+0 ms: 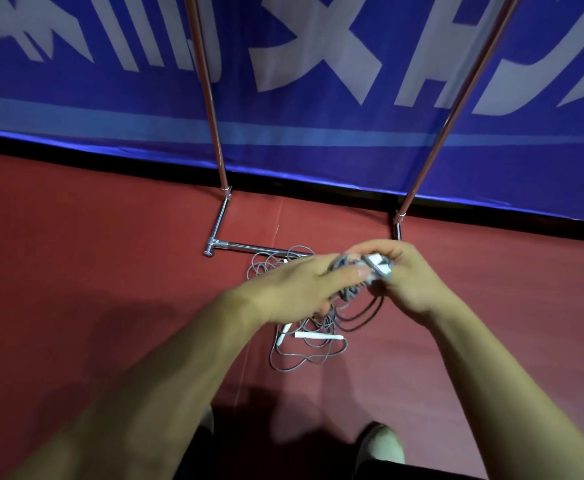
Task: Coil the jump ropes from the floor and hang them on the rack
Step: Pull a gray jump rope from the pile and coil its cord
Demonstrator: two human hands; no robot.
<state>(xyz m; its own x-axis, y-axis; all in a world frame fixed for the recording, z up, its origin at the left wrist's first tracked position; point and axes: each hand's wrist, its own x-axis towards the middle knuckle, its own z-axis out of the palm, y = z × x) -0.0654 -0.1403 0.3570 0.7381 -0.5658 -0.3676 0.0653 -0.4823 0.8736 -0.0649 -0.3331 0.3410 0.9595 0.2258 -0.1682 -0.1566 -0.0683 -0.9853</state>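
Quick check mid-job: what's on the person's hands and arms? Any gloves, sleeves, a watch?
Nothing is worn that shows. The left hand and right hand have no gloves, and no ring, watch or wristband is visible. The left forearm and right forearm are uncovered to the frame's bottom edge, so no sleeves appear. The fingertips are blurred.

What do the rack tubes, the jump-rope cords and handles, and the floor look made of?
Shiny silver tubular rack: metal, polished or chromed; mirror-like highlights.
Thin grey jump-rope cords: likely plastic-coated or rubbery; smooth, hold loose loops.
Slim white rope handles: probably plastic; plain matte white.
Dark red floor: looks like vinyl or rubber sports sheet; even, faintly glossy, with a seam line.
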